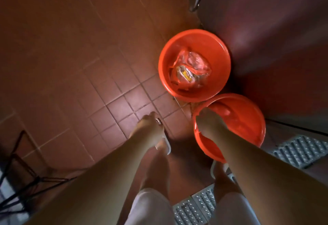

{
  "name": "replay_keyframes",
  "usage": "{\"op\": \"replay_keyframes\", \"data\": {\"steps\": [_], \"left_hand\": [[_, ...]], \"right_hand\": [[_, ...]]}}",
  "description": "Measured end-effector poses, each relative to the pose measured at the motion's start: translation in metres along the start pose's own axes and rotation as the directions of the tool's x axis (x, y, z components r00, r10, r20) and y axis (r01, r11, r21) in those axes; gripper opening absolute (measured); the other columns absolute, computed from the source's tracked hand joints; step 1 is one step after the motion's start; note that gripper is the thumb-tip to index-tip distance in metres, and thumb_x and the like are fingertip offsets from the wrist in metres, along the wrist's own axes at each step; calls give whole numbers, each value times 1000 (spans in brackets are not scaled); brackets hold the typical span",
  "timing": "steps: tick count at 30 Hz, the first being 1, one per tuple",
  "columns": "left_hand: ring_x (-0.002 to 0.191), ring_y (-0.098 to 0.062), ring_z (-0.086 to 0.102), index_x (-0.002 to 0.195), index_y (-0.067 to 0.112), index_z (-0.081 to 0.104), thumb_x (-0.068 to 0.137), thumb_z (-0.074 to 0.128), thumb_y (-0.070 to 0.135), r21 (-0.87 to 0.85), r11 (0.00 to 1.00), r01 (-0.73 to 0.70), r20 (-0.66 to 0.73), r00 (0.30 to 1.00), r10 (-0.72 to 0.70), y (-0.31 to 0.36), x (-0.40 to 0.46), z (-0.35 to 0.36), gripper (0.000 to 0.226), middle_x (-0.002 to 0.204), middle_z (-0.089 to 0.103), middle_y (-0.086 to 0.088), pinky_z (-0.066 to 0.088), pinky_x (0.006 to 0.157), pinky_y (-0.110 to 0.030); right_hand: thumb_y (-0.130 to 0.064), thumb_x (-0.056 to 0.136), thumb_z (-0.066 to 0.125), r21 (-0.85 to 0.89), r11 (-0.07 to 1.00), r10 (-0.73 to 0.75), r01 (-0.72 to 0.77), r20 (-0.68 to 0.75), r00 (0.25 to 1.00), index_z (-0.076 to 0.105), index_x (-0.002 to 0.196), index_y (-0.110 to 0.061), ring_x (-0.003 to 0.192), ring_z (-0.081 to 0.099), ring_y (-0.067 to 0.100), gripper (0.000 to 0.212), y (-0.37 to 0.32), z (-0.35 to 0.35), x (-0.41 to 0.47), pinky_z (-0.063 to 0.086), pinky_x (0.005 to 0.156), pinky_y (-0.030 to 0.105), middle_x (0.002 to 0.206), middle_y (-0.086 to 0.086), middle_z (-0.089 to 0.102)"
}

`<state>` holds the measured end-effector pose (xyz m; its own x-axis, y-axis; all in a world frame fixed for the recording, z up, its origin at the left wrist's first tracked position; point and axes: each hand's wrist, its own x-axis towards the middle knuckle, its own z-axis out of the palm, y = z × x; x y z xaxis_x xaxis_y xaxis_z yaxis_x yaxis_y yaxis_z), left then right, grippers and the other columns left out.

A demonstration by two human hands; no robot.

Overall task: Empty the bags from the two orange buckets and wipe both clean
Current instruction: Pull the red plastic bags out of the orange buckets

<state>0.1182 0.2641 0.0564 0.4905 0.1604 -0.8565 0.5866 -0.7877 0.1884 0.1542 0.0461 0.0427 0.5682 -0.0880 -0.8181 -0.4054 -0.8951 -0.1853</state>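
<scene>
Two orange buckets sit on the tiled floor [92,50] — the near bucket [248,118] lies under your right hand [209,123], the far bucket [194,47] just beyond it, their rims almost touching. Your right hand reaches inside the near bucket, fingers curled; whether they grip anything cannot be told. Crumpled plastic bags [191,70] fill the far bucket. Your left hand [149,125] hangs loosely closed above the floor, left of both.

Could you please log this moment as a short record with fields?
far bucket: upright on tiled floor, holds plastic bags
near bucket: beside far bucket, something pale red inside, unclear
right hand: at near bucket's rim, reaching in; grip unclear
left hand: over floor, closed on small object, unclear
wiping: not begun
</scene>
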Motion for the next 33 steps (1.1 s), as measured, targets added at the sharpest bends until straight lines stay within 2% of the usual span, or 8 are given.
{"op": "replay_keyframes", "data": {"steps": [2, 5, 10, 14, 17, 22, 28, 33], "left_hand": [[110, -31, 66, 133, 27, 56, 93, 52, 27, 11, 1000, -2, -16, 1000, 2, -9, 12, -20, 40, 132, 65, -4, 56, 88, -37], [108, -26, 66, 140, 29, 54, 93, 53, 27, 12, 1000, -25, -20, 999, 25, -13, 25, -37, 47, 137, 64, -1, 54, 86, -32], [115, -28, 63, 142, 24, 52, 96, 52, 28, 68, 994, -81, 8, 997, 81, 3, 43, -45, 46, 137, 63, -5, 52, 88, -33], [112, -28, 64, 143, 20, 53, 98, 52, 26, 99, 989, -108, 8, 994, 107, 27, 59, -51, 45, 136, 65, -7, 45, 79, -28], [107, -25, 65, 142, 22, 55, 98, 52, 26, 79, 991, -104, -14, 994, 105, 45, 73, -58, 44, 136, 66, -4, 45, 73, -25], [115, -30, 67, 136, 20, 58, 98, 55, 23, 32, 988, -148, -54, 987, 150, 76, 109, -66, 39, 134, 67, -5, 56, 95, -36], [118, -34, 64, 136, 16, 58, 99, 52, 20, 50, 965, -257, -78, 962, 260, 112, 183, -55, 38, 131, 67, -14, 52, 95, -37], [95, -25, 68, 146, 17, 50, 103, 53, 27, -59, 978, -202, -133, 972, 193, 140, 258, -39, 44, 113, 68, -6, 43, 68, -17]], "right_hand": [[-24, 100, 42, 73, 997, 23, -23, 1, 1000, 62, 115, -14, 99, 62, 33, 27, -28, -2, 7, 47, 78, 39, 115, 15, 66], [-21, 103, 40, 161, 986, 40, -40, 0, 999, 58, 120, -10, 116, 58, 37, 28, -57, -9, 19, 48, 94, 40, 127, 19, 61], [-23, 99, 42, 165, 986, -8, 10, -15, 1000, 63, 109, -10, 73, 59, 25, 27, -71, -22, 37, 42, 59, 28, 96, 12, 66], [-22, 99, 42, 218, 976, -10, 6, 16, 1000, 64, 110, -7, 95, 67, 35, 28, -71, -32, 48, 56, 79, 39, 100, 14, 67], [-14, 102, 41, 309, 949, 42, -63, 73, 996, 62, 122, -3, 114, 61, 37, 30, -68, -37, 64, 51, 97, 38, 125, 20, 61], [-28, 99, 46, 269, 963, -10, 1, 30, 1000, 65, 115, -11, 103, 65, 34, 30, -61, -32, 107, 49, 79, 35, 110, 14, 68], [-34, 100, 49, 283, 959, 1, -15, 49, 999, 56, 134, -14, 122, 60, 33, 40, -62, -2, 181, 49, 101, 35, 135, 14, 62], [-33, 99, 54, 341, 940, 1, -23, 66, 998, 50, 143, -16, 125, 58, 34, 47, -66, 31, 245, 49, 102, 36, 139, 13, 60]]}}
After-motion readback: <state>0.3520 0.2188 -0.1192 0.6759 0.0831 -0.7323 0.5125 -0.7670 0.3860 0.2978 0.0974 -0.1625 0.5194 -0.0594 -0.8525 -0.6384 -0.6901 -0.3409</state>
